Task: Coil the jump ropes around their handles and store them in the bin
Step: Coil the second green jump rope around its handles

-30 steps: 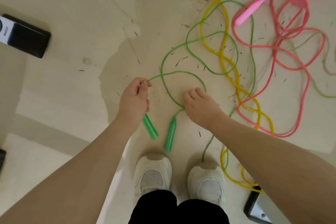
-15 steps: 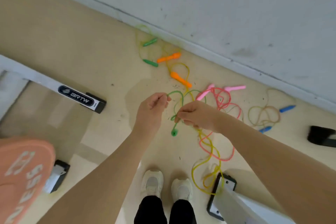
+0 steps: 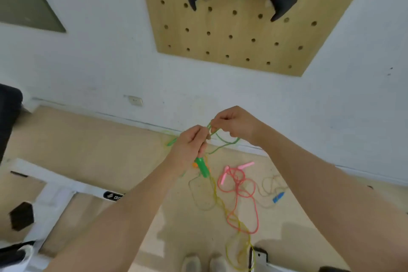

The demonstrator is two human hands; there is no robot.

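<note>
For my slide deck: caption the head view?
Left hand grips green handles; right hand pinches green rope above pink rope.

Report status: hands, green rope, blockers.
Left hand grips green handles. Right hand pinches green rope. Yellow rope, pink rope tangled on floor.

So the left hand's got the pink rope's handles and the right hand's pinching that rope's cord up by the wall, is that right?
Not quite: the rope is green, not pink. In the head view the left hand holds the green handles and the right hand pinches the green cord. The pink rope lies on the floor.
</note>
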